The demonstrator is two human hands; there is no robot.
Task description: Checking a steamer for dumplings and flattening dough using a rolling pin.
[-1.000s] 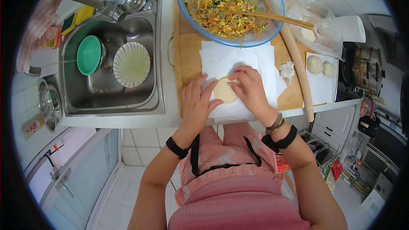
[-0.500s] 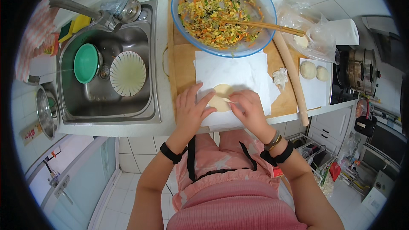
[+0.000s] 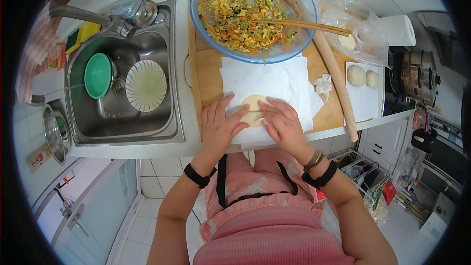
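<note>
A flat round of pale dough (image 3: pixel 252 104) lies on white paper (image 3: pixel 265 76) in front of me. A straight line crosses its middle; whether this is a crease, a cut or an overlapping edge I cannot tell. My left hand (image 3: pixel 218 123) rests at the dough's left side, fingers spread, with thumb and forefinger touching its rim. On the right side, my right hand (image 3: pixel 284 123) has its fingers stretched over the dough's edge, the thumb apart below them. Beyond the paper stands a blue-rimmed clear bowl (image 3: pixel 194 17) of chopped vegetable and egg filling, with chopsticks (image 3: pixel 306 25) across it.
A rolling pin (image 3: pixel 338 83) lies right of the paper on a wooden board (image 3: pixel 206 76), beside a crumpled tissue (image 3: pixel 323 86). Further right are two dough balls (image 3: pixel 356 75) and a steamer pot (image 3: pixel 419 76). A sink (image 3: pixel 147 135) on the left holds a green basin (image 3: pixel 98 75) and a fluted plate (image 3: pixel 146 86).
My right hand has loosened its pinch on a raised bit of dough, and its fingers now stretch further over the round. My left hand stays nearly in place.
</note>
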